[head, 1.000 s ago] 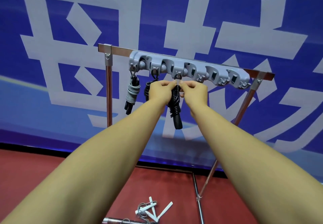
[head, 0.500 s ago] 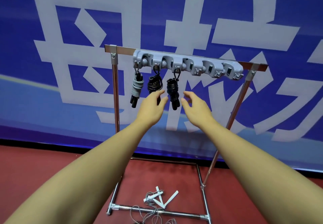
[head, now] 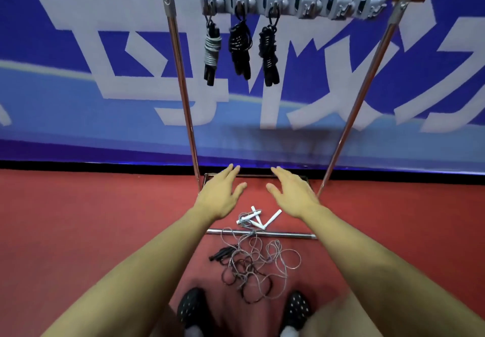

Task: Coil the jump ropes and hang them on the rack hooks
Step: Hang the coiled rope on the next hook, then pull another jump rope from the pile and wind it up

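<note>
- Reaching down with nothing held, the left hand and the right hand both have their fingers spread and relaxed, hovering above the floor.
- Three coiled jump ropes hang from the hook strip high above both hands, so part of the job looks done.
- The loose ropes lie in one tangle on the floor below and between the hands, near the person's shoes; the white handles sit just under the fingertips.
- The grey and dark cords cross each other many times, so pulling one handle would probably drag the whole heap up and tighten knots.
- Some cord runs across the rack's front base bar; a quick lift could snag there and jerk the rack.
- The rack looks light, so a snag might swing the hung coils off their hooks.
- Loops lie close to the shoes, so a step forward could trap a cord or trip the person.
</note>
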`<state>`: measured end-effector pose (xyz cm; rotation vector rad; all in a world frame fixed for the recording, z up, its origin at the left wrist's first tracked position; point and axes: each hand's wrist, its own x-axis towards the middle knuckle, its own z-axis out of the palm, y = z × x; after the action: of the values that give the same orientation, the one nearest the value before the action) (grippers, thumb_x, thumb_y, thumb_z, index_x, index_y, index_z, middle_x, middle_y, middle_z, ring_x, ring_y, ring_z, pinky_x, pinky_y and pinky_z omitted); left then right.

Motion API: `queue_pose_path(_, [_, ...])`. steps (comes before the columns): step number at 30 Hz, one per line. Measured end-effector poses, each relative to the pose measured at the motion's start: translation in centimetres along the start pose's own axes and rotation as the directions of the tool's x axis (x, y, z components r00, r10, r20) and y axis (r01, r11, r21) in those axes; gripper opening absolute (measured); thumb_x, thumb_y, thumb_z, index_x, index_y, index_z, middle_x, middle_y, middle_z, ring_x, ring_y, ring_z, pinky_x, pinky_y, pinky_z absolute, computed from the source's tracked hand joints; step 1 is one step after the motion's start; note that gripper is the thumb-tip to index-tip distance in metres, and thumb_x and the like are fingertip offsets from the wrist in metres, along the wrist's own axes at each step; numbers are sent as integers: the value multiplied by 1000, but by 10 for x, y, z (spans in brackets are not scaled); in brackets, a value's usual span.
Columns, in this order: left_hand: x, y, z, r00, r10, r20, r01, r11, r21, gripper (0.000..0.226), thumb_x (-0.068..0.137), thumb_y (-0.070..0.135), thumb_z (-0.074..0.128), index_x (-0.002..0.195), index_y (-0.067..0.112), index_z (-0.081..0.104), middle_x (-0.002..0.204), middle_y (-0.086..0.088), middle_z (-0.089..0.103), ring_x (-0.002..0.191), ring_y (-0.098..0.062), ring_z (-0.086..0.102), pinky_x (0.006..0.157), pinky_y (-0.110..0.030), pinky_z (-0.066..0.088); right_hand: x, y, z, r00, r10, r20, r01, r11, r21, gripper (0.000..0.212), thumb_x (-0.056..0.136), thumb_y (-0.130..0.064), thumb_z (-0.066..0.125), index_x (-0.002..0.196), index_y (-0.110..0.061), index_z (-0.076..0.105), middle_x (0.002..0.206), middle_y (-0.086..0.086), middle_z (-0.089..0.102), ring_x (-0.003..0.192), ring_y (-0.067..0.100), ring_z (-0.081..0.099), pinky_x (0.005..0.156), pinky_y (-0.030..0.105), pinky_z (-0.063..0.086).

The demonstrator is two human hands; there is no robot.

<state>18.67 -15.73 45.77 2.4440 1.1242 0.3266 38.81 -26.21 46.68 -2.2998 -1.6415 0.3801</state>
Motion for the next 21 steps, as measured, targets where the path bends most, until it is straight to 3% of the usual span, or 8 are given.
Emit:
queue_pose_path(8, [-59,-60,115,973,-135,185,147,988,-49,67,106,52,39,163,22,21,170,0,18,155,-20,20,126,-38,20,-42,35,128,973,109,201,-119,992,36,63,106,-50,41,161,-26,25,168,-1,26,152,27,30,124,45,25])
queue_pose_path(13, [-67,-93,182,939,-200,280,222,974,-47,68,105,53,40,161,20,23,168,-5,25,153,-25,27,123,-40,27,-40,64,183,945,174,277,-197,979,58,62,104,-49,46,160,-24,30,166,-1,32,150,25,34,121,42,30])
queue_pose_path(21, [-65,-145,271,827,-336,450,388,921,-25,67,105,50,41,161,18,23,167,-5,27,151,-27,30,121,-37,28,-12,102,270,874,233,427,-276,960,39,61,105,-44,47,159,-19,32,164,4,36,148,26,36,119,35,28])
